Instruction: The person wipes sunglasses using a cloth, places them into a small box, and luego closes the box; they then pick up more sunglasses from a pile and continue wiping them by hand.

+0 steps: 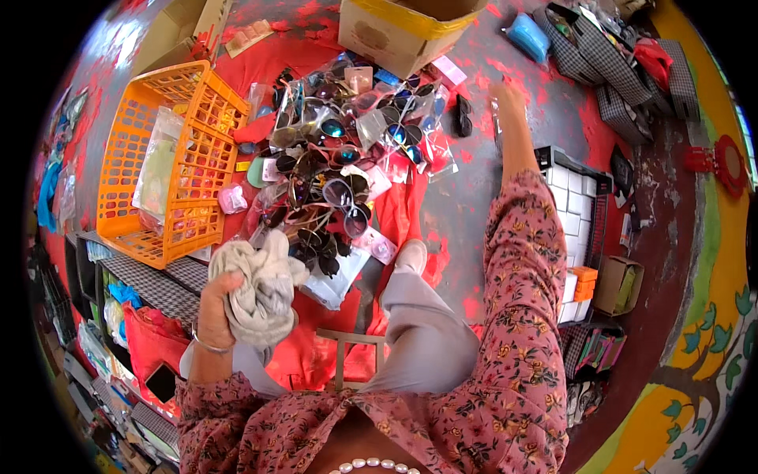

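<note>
My left hand (215,308) grips a crumpled, greyish-white cloth (257,288), with a bangle on the wrist. The cloth hangs in front of a large heap of sunglasses (328,150), several of them in clear plastic sleeves. My right arm stretches far forward over the floor, right of the heap. What my right hand (510,96) does with its fingers is too small to make out; a thin shiny edge (497,114) shows along its left side. A dark pair of sunglasses (463,116) lies apart on the floor, just left of that hand.
An orange plastic basket (207,150) lies tilted left of the heap. Beyond it stands an open cardboard box (403,31). A black crate with white boxes (570,205) is beside my right arm. Checked bags (608,59) and a blue packet (527,37) lie far right. A phone (161,382) rests lower left.
</note>
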Demonstrator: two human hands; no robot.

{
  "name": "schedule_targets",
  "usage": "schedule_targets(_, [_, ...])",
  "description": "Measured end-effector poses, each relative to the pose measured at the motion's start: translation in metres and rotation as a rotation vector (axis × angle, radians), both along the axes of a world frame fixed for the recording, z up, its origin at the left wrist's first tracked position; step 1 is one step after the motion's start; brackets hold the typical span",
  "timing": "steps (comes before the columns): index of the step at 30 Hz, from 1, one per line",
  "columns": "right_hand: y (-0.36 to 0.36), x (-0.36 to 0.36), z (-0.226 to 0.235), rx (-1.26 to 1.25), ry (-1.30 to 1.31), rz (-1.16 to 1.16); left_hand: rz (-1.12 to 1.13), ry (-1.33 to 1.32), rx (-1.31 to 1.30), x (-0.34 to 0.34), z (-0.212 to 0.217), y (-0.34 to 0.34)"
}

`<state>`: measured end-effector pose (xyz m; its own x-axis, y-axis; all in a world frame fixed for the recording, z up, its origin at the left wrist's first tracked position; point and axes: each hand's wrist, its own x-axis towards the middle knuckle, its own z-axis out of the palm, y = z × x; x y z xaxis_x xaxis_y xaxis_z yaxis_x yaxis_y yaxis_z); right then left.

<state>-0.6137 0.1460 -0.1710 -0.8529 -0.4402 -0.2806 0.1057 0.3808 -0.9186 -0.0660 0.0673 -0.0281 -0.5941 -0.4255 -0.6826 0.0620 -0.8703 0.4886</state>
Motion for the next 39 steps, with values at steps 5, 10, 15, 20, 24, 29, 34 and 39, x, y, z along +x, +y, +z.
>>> schedule_targets(5, [-0.133,-0.009,0.033,0.37,1.111,0.296,0.028,-0.05,0.024,-0.006,0.005,-0.005])
schedule_targets(10, [-0.191,0.0,0.023,0.577,1.246,0.38,0.071,-0.108,0.014,-0.004,0.0,-0.01])
schedule_targets(15, [-0.199,-0.005,0.004,0.775,1.106,0.46,0.07,-0.11,0.004,-0.007,-0.001,-0.02])
schedule_targets(20, [-0.197,0.009,-0.008,0.778,1.118,0.414,0.053,-0.124,0.052,-0.017,0.003,-0.027])
schedule_targets(24, [-0.201,0.027,-0.011,0.902,1.219,0.582,0.046,-0.177,-0.008,-0.018,-0.006,-0.026])
schedule_targets(29, [-0.186,0.068,-0.051,0.582,1.132,0.599,0.019,-0.169,-0.037,-0.018,-0.008,-0.022])
schedule_targets(34, [-0.168,0.068,-0.062,0.58,1.111,0.665,-0.079,-0.135,-0.036,-0.026,0.007,-0.018])
schedule_targets(39, [-0.144,0.056,-0.031,0.566,1.191,0.495,-0.072,-0.08,-0.07,-0.018,0.01,-0.014])
